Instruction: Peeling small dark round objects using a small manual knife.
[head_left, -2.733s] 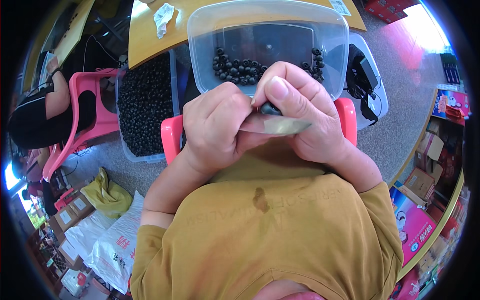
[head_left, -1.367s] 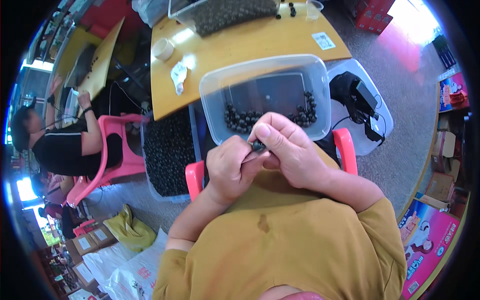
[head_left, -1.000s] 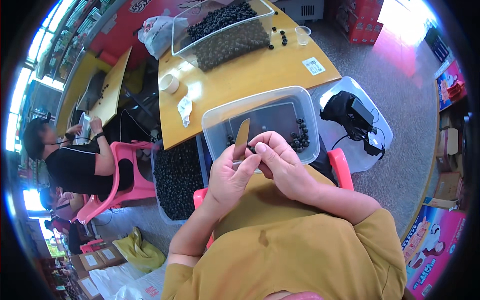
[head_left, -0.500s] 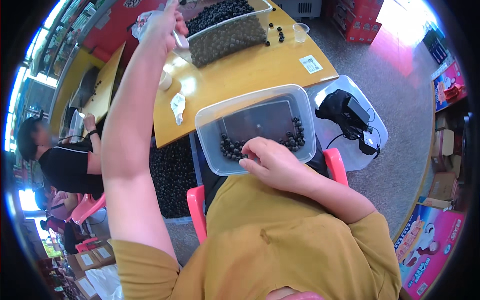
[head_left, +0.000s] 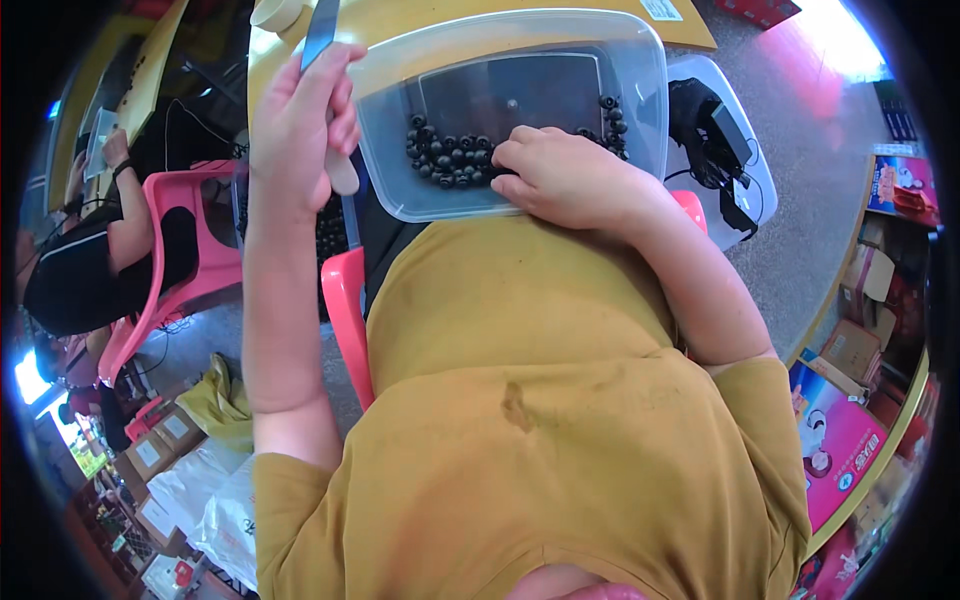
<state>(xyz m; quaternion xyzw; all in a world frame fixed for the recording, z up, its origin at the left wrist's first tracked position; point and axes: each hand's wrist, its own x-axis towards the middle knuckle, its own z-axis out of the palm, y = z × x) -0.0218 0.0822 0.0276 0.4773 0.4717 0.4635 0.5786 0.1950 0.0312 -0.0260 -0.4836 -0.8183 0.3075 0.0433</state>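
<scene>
My left hand is closed around the pale handle of a knife, a flat-bladed one whose blade points up and away from me. It is held beside the left rim of a clear plastic tub that rests at my lap. Small black bead-like balls lie along the near side of the tub and up its right side. My right hand reaches in over the near rim, its curled fingers down at the balls. What those fingers hold, if anything, is hidden.
A yellow table stands beyond the tub, with a white cup on it. On the right, a clear lid or bin carries a black bag and cables. A pink chair and another person are at the left.
My left hand has come back from the large bin of black balls on the table to beside the tub, bringing the knife. My right hand stays in the tub. The view has tilted down.
</scene>
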